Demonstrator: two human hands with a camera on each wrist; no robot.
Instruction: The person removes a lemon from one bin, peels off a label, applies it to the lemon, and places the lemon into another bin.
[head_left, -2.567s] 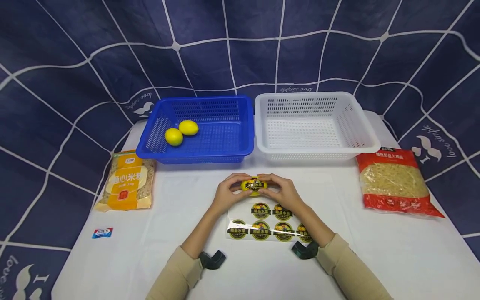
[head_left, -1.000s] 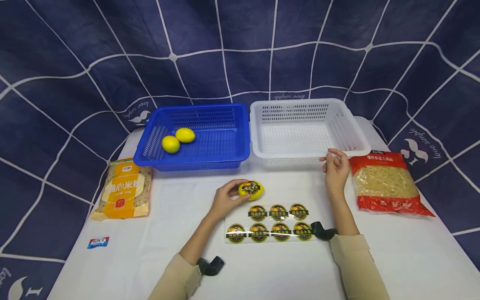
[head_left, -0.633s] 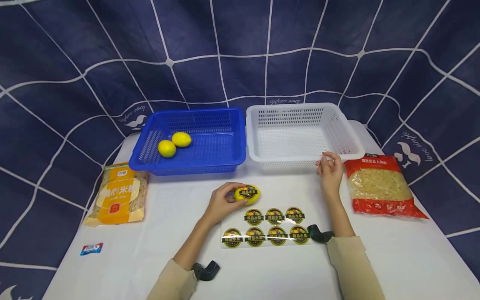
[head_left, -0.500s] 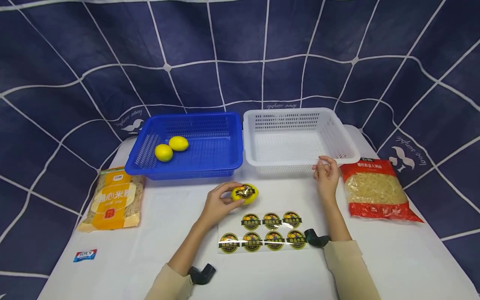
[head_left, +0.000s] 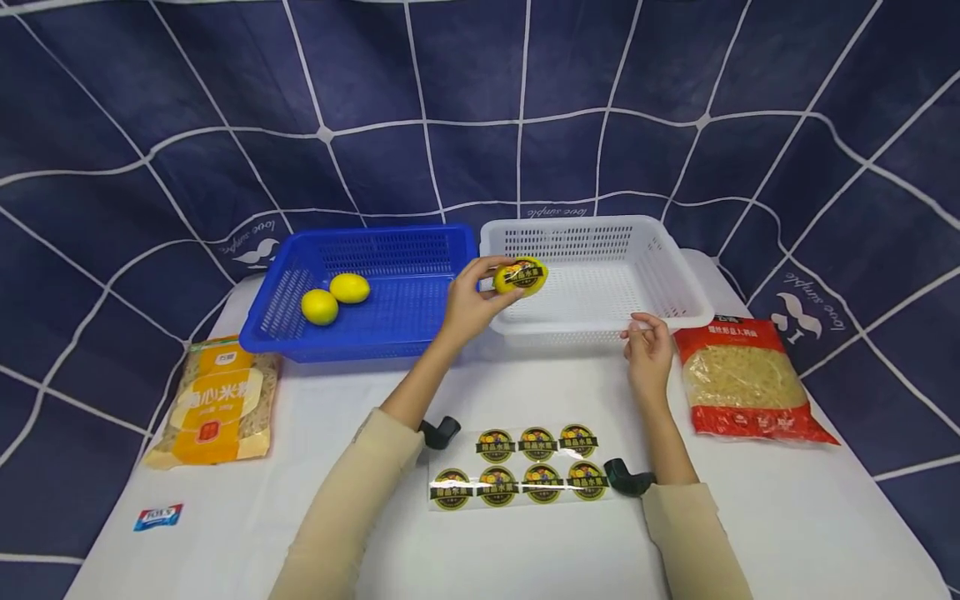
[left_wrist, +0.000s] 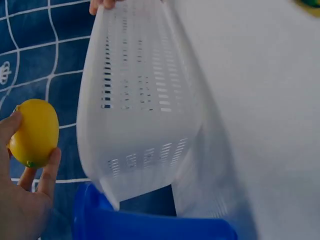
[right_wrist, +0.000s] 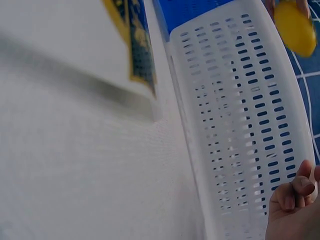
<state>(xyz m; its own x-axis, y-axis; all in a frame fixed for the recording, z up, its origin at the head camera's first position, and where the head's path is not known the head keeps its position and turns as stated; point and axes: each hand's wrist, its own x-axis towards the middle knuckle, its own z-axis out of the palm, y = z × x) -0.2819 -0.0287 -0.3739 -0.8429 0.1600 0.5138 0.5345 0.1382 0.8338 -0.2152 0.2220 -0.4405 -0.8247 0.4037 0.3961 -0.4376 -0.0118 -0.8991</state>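
My left hand (head_left: 467, 307) pinches the stickered lemon (head_left: 521, 276) above the white basket (head_left: 678, 283), whose rim my right hand (head_left: 647, 350) grips; I should lower it gently.

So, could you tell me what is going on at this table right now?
A person is working with lemons and a sheet of round labels. The left hand holds a labelled lemon above the near left corner of the white basket, while the right hand grips that basket's front rim. Two plain lemons lie in the blue basket beside it. The white basket has nothing in it yet.
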